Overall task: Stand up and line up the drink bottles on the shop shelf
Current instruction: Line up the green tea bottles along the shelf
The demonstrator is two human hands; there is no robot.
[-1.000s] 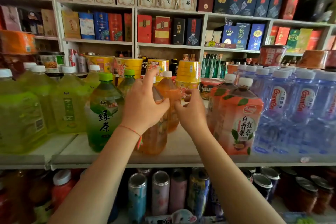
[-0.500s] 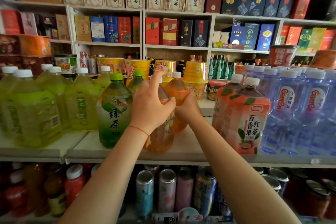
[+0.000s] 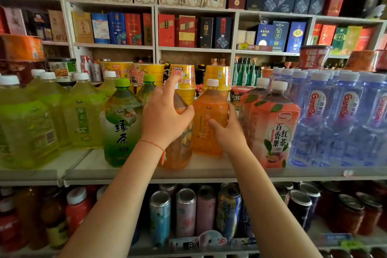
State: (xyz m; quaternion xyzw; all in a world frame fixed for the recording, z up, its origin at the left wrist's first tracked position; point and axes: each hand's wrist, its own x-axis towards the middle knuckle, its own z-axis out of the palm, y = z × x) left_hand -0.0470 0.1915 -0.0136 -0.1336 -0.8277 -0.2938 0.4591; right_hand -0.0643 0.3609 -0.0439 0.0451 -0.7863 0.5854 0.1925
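On the white shelf [image 3: 209, 168], in the middle: two orange drink bottles standing upright, one in front and one just behind to the right. Gripping the front orange bottle [image 3: 180, 148] high on its shoulder with the left hand [image 3: 165, 117], fingers curled round it, pointer finger sticking up past the neck. Wearing a thin red string [image 3: 155, 146] on that wrist. Holding the back orange bottle [image 3: 209, 119] low on its right side with the right hand [image 3: 229, 132], thumb pressing on the label, fingers wrapping round the far side. White cap showing on top of the back bottle; cap of the front bottle hiding behind the left hand.

Standing just left of the front bottle: a green tea bottle [image 3: 122, 123] with a green cap, touching the left hand's side. Standing farther left: a bunch of yellow-green bottles [image 3: 83, 111] with white caps. Standing just right of the right hand: two peach-colored tea bottles [image 3: 274, 128], upright, close together. Sitting past those: a pack of blue water bottles [image 3: 335, 115]. Lining up behind: yellow cups [image 3: 146, 73]. Lying below, on the lower shelf: cans [image 3: 186, 211] and red-capped bottles [image 3: 77, 209]. Filling the far wall: boxes [image 3: 167, 29] on more shelves.
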